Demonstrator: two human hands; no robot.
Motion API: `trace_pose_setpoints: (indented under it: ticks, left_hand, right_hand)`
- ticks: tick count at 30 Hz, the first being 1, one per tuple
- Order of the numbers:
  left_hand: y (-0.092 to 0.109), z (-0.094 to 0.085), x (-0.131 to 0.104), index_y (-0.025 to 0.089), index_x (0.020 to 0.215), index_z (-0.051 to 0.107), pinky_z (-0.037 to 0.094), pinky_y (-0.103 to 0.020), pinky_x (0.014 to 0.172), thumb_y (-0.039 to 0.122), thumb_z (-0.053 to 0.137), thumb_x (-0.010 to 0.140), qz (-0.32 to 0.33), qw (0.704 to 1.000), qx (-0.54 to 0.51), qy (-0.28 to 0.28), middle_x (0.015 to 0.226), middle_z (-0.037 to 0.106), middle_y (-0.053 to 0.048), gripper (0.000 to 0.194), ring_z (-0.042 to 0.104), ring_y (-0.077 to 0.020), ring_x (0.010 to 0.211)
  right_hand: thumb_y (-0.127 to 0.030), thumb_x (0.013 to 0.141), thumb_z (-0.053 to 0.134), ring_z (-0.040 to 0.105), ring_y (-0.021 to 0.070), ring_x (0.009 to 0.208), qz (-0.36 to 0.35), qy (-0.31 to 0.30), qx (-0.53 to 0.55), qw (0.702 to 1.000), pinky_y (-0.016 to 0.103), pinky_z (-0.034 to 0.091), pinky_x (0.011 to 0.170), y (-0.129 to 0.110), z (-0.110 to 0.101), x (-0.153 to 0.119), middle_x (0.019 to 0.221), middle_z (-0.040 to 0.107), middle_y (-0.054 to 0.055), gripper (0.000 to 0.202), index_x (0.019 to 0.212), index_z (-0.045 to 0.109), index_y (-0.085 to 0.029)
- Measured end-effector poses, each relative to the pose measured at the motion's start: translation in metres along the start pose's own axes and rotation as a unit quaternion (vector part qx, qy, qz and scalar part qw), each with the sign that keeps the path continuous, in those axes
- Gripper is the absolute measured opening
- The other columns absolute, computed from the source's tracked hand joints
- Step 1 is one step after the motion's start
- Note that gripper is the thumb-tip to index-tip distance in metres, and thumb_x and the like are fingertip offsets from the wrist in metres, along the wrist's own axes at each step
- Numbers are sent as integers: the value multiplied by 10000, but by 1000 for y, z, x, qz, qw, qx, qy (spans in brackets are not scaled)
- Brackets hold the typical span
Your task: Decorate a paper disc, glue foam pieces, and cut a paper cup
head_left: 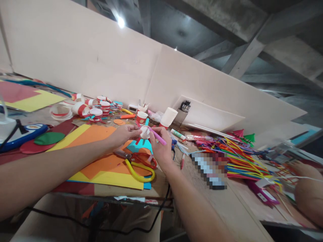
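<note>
My left hand (127, 133) pinches the left edge of a small white paper cup piece (145, 133), its round white face turned toward me. Red and blue paper strips stick out around that piece. A pink-purple pen (158, 137) is gripped in my right hand (161, 148), with its tip end close to the white face; whether it touches cannot be made out. Below my hands, scissors (140, 173) with red and yellow handles lie on orange paper (96, 158) and yellow paper (118, 180). Scraps of light blue paper (140, 146) lie beneath the cup piece.
Cut red-and-white cup pieces (82, 109) stand at the back left, with a cup stack (169, 117) behind my hands. Nearby are a glue stick (178, 134) and a dark bottle (182, 113). Colourful pipe cleaners (242, 159) spread rightward; another person's arm (309, 191) rests at far right.
</note>
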State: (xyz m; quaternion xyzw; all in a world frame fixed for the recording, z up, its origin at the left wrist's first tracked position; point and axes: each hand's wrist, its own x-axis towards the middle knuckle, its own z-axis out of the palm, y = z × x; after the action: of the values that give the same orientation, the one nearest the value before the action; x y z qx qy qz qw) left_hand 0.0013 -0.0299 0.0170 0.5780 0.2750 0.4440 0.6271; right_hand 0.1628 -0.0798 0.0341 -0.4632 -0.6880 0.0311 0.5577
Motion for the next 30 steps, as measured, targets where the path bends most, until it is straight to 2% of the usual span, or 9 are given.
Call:
trace_pose_setpoints:
  ticks: [13,30]
  left_hand:
    - [1,-1,0,137,831,680,491,-303,784,413,746,685,-1,1000,-10,8,812,706,-47,320,637,-162,741]
    - [-1,-5,4,117,871,685,501,-341,810,428,741,697,21,1000,-11,8,842,712,-74,360,655,-179,770]
  right_hand:
    - [-245,850,550,594,150,732,-8,7,-14,1000,282,471,691,0,-1,0,806,647,20,58,851,580,-196]
    - [-246,848,550,586,146,713,-9,9,-26,1000,274,450,674,0,-1,0,794,652,19,69,841,583,-186]
